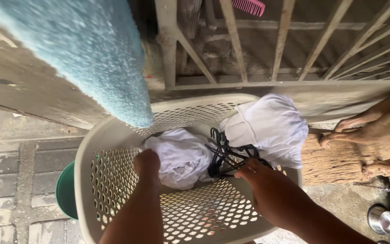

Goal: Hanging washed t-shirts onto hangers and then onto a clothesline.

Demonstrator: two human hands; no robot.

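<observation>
Head view: left hand (147, 163) grips the white cloth (179, 156) in the basket (100, 180) — right hand (260, 183) closes on black hangers (225, 153), tangled hooks — they could snag cloth.

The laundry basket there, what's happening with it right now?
A person is reaching into a perforated cream laundry basket with both hands. The left hand rests on a crumpled white garment inside it. The right hand is at a bundle of black hangers lying in the basket. Another white garment is draped over the far rim. A light blue towel hangs above, and a green bucket sits beside the basket.
</observation>
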